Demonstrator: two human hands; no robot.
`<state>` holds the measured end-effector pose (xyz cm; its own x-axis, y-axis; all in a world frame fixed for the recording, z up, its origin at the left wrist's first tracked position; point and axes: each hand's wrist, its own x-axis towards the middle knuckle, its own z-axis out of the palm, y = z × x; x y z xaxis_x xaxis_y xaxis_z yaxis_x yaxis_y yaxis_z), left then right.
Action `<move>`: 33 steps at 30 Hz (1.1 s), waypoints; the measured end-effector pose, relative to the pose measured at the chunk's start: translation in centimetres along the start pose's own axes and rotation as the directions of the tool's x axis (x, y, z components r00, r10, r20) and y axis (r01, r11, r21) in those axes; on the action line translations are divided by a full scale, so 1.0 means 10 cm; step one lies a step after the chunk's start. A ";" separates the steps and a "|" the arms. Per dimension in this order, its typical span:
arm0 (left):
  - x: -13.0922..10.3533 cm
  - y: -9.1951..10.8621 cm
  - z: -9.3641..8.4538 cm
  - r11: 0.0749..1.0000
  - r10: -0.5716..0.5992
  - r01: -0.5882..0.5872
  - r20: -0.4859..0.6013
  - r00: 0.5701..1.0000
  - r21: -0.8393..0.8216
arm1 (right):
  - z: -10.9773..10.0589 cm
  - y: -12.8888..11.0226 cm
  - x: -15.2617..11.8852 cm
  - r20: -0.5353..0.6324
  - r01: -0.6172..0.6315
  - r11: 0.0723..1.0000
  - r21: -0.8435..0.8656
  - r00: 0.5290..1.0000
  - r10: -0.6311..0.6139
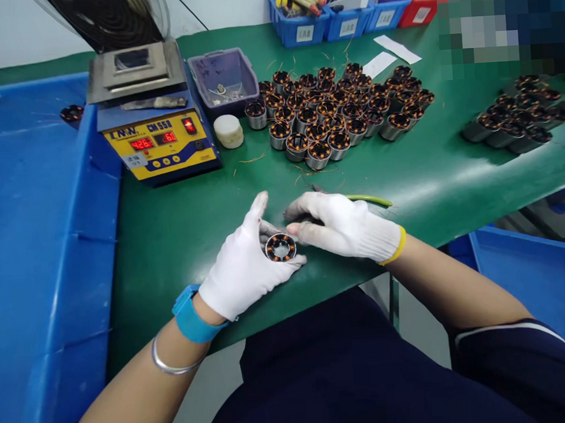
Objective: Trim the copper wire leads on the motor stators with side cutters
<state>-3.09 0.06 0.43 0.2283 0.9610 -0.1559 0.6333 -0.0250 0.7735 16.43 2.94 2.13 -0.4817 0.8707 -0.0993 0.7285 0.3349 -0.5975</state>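
White-gloved — cupping one copper-wound ring [290,247] in left hand [242,265], with right hand [343,224] beside, contents unclear; ring clusters [327,110] on counter [169,244] — finished or pending, indeterminable.

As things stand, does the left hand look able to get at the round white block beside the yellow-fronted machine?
Probably: just green tabletop and stray wires lie between the left hand and the white block. Grasping looks harder, since that hand holds a wound core.
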 end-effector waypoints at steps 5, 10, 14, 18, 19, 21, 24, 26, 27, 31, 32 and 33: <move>0.01 -0.01 -0.02 1.000 -0.003 0.005 0.039 0.999 -0.029 | 0.12 0.02 0.06 -0.041 -0.012 0.994 -0.107 0.999 0.007; 0.02 -0.05 -0.06 0.999 0.047 -0.045 0.072 0.996 -0.031 | 0.04 0.02 0.01 -0.054 -0.152 0.888 -0.434 0.988 0.142; 0.03 -0.07 -0.07 0.998 0.049 -0.047 0.083 0.995 -0.031 | -0.06 0.05 -0.01 -0.112 -0.025 0.985 -0.173 0.994 0.006; 0.03 -0.06 -0.07 0.999 0.043 -0.041 0.077 0.996 -0.029 | 0.02 0.07 0.03 -0.067 0.234 0.969 -0.075 0.969 -0.239; 0.03 -0.05 -0.07 0.999 0.040 -0.038 0.076 0.996 -0.028 | 0.05 0.07 0.05 -0.023 0.265 0.959 -0.103 0.963 -0.268; 0.03 -0.05 -0.09 0.999 0.034 -0.032 0.086 0.996 -0.027 | 0.09 0.07 0.08 0.061 0.277 0.941 -0.197 0.961 -0.270; 0.04 -0.05 -0.11 0.999 0.031 -0.028 0.112 0.993 -0.023 | 0.08 0.08 0.06 0.146 0.271 0.884 -0.381 0.962 -0.232; 0.04 -0.05 -0.12 0.999 0.034 -0.032 0.124 0.992 -0.022 | 0.03 0.08 0.03 0.202 0.270 0.836 -0.478 0.960 -0.194; 0.04 -0.06 -0.13 0.999 0.039 -0.036 0.130 0.991 -0.022 | 0.00 0.09 0.00 0.232 0.266 0.817 -0.511 0.958 -0.166; 0.05 -0.09 -0.15 0.998 0.056 -0.056 0.152 0.987 0.000 | -0.11 0.10 -0.10 0.131 0.183 0.851 -0.492 0.982 -0.135; 0.05 -0.09 -0.15 0.998 0.064 -0.066 0.153 0.986 0.011 | -0.12 0.09 -0.12 0.067 0.173 0.884 -0.435 0.985 -0.159; 0.05 -0.09 -0.16 0.997 0.074 -0.078 0.150 0.986 0.021 | -0.12 0.08 -0.13 0.022 0.184 0.911 -0.370 0.982 -0.189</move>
<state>-4.70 1.01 0.60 0.3830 0.9043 -0.1886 0.6290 -0.1057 0.7702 18.21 2.54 2.70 -0.6213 0.7836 -0.0019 0.7553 0.5982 -0.2677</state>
